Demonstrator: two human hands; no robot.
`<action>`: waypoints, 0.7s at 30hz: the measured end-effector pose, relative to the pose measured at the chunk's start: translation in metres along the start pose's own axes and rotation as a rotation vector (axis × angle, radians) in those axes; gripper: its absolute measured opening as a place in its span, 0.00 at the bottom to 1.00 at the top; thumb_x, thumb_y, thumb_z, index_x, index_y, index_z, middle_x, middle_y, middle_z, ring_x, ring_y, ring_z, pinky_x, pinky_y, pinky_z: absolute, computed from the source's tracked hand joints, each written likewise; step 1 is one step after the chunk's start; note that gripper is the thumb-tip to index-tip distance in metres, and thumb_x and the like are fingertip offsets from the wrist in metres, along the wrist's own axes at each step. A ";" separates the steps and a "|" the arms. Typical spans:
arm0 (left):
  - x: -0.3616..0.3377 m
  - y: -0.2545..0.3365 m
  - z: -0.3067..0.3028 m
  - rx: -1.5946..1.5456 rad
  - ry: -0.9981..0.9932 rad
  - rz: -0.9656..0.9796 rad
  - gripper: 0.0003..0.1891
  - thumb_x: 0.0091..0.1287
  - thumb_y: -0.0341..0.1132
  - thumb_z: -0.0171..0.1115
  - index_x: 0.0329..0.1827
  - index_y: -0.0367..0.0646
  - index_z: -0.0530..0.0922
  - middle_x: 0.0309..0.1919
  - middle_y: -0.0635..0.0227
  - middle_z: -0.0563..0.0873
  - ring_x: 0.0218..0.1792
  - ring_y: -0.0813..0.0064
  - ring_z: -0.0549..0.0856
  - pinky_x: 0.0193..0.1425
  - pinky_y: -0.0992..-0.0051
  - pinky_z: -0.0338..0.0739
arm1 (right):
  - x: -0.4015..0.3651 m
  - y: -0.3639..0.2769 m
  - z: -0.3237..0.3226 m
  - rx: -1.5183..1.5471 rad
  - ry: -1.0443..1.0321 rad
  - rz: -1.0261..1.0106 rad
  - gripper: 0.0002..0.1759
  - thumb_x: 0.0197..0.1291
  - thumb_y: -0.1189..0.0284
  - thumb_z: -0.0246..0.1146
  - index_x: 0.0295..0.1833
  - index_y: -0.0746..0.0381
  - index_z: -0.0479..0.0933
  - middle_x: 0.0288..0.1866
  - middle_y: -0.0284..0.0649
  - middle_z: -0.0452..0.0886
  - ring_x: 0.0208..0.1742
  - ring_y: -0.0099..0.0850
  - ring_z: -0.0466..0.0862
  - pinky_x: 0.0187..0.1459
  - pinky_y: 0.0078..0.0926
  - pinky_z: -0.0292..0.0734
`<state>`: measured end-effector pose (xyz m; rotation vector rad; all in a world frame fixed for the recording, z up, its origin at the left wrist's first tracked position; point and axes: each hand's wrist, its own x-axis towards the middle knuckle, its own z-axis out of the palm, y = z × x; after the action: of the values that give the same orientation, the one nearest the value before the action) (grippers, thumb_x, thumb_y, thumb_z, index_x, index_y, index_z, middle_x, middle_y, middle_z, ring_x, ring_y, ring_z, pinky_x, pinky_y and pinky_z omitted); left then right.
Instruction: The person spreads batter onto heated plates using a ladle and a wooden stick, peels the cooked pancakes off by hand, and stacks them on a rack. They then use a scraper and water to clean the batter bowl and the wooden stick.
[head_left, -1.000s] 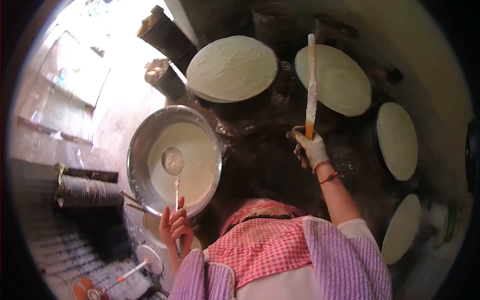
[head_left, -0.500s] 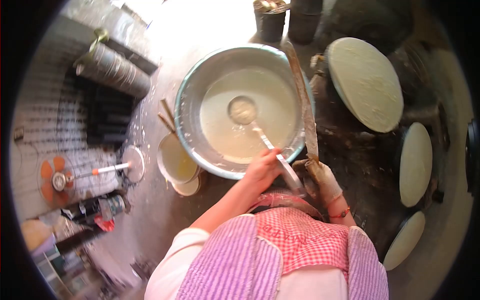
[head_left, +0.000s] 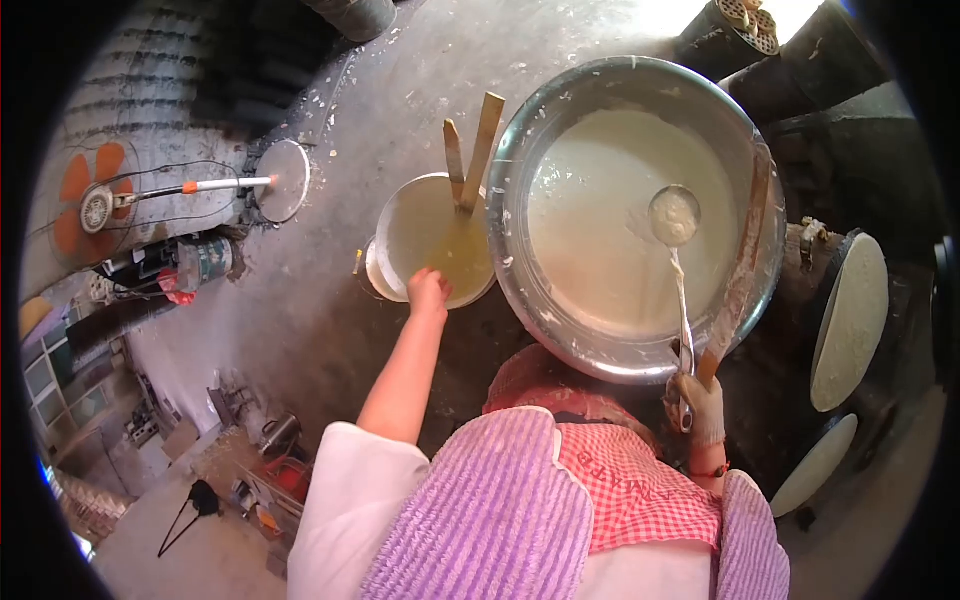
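My right hand (head_left: pixel 703 408), in a dirty work glove, is closed around the handle of a metal ladle (head_left: pixel 675 217) and the lower end of a long wooden paddle (head_left: pixel 748 265). The ladle's bowl, with pale batter in it, is over a large metal basin (head_left: pixel 512 240) of creamy batter (head_left: pixel 600 245). The paddle lies across the basin's right side. My bare left hand (head_left: pixel 430 288) is at the near rim of a white bucket (head_left: pixel 405 200) with yellowish liquid. Its fingers are bunched and partly hidden; what they grip does not show. Two wooden sticks (head_left: pixel 481 155) stand in the bucket.
Round pale-topped griddles (head_left: pixel 850 322) stand along the right side. Dark bins (head_left: pixel 728 38) are at the top right, one holding perforated briquettes. On the left are an orange-bladed fan (head_left: pixel 97 205) and its round base (head_left: pixel 284 180). A dark container (head_left: pixel 355 15) stands at the top.
My left hand has let go of the ladle and moved left to the bucket. The ladle is now in my right hand with the paddle. The view has turned left.
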<state>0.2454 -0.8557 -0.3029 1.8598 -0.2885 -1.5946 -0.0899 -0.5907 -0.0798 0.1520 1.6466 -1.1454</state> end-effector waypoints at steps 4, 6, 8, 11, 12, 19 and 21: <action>0.004 -0.014 0.010 1.566 -0.211 0.708 0.34 0.60 0.34 0.62 0.71 0.37 0.65 0.72 0.43 0.61 0.73 0.46 0.62 0.75 0.61 0.61 | -0.007 -0.009 0.009 -0.108 0.059 0.059 0.06 0.58 0.74 0.63 0.38 0.64 0.75 0.24 0.39 0.79 0.20 0.24 0.77 0.19 0.22 0.71; 0.076 -0.058 -0.002 1.584 -0.253 0.741 0.35 0.65 0.46 0.62 0.73 0.40 0.63 0.73 0.51 0.63 0.72 0.56 0.66 0.75 0.63 0.61 | -0.012 -0.012 0.003 -0.212 0.116 0.135 0.09 0.56 0.73 0.66 0.41 0.64 0.77 0.28 0.39 0.82 0.23 0.24 0.79 0.21 0.22 0.72; 0.066 -0.031 0.013 1.564 -0.373 0.601 0.29 0.72 0.41 0.52 0.75 0.45 0.60 0.70 0.52 0.69 0.70 0.57 0.69 0.73 0.63 0.65 | -0.007 -0.002 0.001 -0.265 0.118 0.009 0.14 0.55 0.73 0.67 0.47 0.64 0.76 0.25 0.42 0.81 0.17 0.25 0.76 0.17 0.21 0.68; 0.122 -0.042 -0.010 1.302 -0.260 0.540 0.33 0.63 0.30 0.59 0.73 0.43 0.62 0.66 0.48 0.72 0.67 0.53 0.73 0.70 0.62 0.67 | -0.002 0.008 -0.008 -0.078 0.071 -0.006 0.21 0.56 0.75 0.67 0.56 0.68 0.75 0.32 0.42 0.82 0.28 0.30 0.83 0.30 0.26 0.78; 0.086 -0.019 -0.010 1.196 -0.238 0.470 0.32 0.60 0.28 0.61 0.71 0.41 0.65 0.64 0.47 0.74 0.66 0.52 0.74 0.68 0.61 0.69 | -0.001 0.013 -0.011 -0.036 0.061 0.005 0.21 0.57 0.75 0.67 0.56 0.69 0.74 0.34 0.42 0.82 0.30 0.31 0.83 0.33 0.27 0.79; 0.088 -0.017 -0.019 1.121 0.079 0.434 0.24 0.54 0.25 0.66 0.57 0.36 0.78 0.49 0.49 0.83 0.57 0.50 0.79 0.62 0.61 0.72 | -0.001 0.050 -0.040 0.002 0.037 -0.125 0.18 0.58 0.74 0.67 0.54 0.67 0.76 0.36 0.39 0.82 0.29 0.29 0.82 0.31 0.26 0.78; 0.080 -0.011 -0.022 1.033 0.225 0.708 0.24 0.51 0.28 0.71 0.54 0.37 0.79 0.46 0.51 0.83 0.53 0.51 0.80 0.60 0.60 0.73 | -0.018 0.046 -0.046 -0.025 0.037 -0.108 0.18 0.58 0.74 0.67 0.53 0.66 0.77 0.37 0.39 0.82 0.28 0.29 0.82 0.31 0.25 0.78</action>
<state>0.2825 -0.8852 -0.3722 2.1988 -1.6895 -0.7336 -0.0864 -0.5253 -0.0944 0.0694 1.7184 -1.2083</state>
